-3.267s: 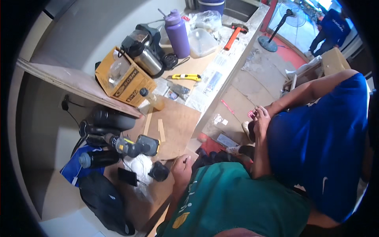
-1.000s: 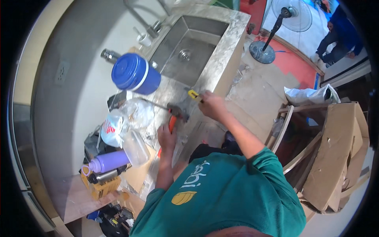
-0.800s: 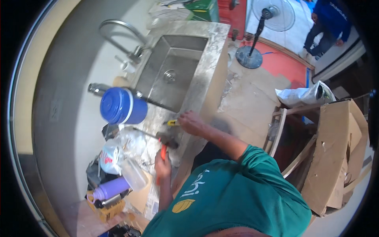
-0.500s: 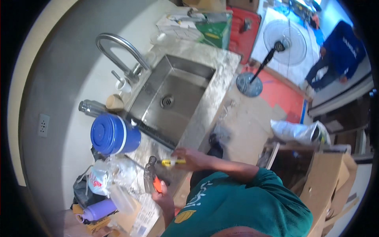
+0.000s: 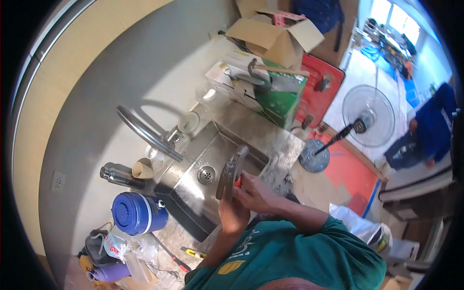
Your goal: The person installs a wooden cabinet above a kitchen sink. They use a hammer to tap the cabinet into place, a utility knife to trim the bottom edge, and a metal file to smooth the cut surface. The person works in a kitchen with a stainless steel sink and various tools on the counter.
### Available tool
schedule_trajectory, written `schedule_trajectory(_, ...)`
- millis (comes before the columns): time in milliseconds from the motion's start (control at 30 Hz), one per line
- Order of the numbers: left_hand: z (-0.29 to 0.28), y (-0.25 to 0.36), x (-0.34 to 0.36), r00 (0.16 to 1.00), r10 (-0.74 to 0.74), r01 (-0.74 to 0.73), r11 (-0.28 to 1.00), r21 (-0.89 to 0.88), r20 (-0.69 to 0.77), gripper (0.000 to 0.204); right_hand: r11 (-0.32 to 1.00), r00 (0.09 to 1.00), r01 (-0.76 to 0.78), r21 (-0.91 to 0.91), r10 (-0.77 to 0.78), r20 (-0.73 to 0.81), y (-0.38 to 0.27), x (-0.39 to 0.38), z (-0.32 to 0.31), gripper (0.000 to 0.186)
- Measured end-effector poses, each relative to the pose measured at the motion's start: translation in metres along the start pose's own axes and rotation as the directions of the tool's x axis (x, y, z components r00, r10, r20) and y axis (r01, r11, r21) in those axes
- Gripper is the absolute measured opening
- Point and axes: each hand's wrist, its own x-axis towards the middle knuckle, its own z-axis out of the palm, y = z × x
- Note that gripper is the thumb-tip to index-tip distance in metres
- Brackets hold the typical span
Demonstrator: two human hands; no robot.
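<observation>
Over the sink [image 5: 195, 227], both hands are closed on one long, dirty grey-brown tool [image 5: 231, 169] with a bit of orange-red handle showing; its exact kind cannot be made out. My left hand [image 5: 233, 212] grips its lower end. Fingers of my right hand [image 5: 256, 192] wrap the orange-red part from the right side. The tool stands tilted, upper end toward the far side of the basin. On the counter left of my left forearm lie a yellow utility knife [image 5: 194, 253] and a red-handled screwdriver [image 5: 180, 263].
A curved faucet [image 5: 145, 133] rises behind the basin. To the left stand a blue jug [image 5: 137, 213], a steel flask [image 5: 121, 177] and a purple bottle [image 5: 108, 272]. Beyond the sink, a hammer [image 5: 280, 70] rests on boxes. A fan [image 5: 360, 125] and another person [image 5: 425, 128] are at right.
The utility knife has left my right hand and lies on the counter. My left hand has carried the orange-handled tool over the sink, and my right hand has joined it there.
</observation>
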Motion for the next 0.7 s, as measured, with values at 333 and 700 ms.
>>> schedule_trajectory(333,0.112,0.026,0.058,0.930,-0.228,0.277,0.950,0.142,-0.289,0.029,0.871,0.883,0.469,-0.145,-0.463,0.071,-0.010,0.124,-0.219,0.032)
schedule_trajectory(700,0.195,0.019,0.033,0.749,-0.472,0.549,0.835,0.038,-0.464,0.029,0.711,0.773,0.611,-0.347,-0.444,0.453,-0.003,0.184,-0.301,0.030)
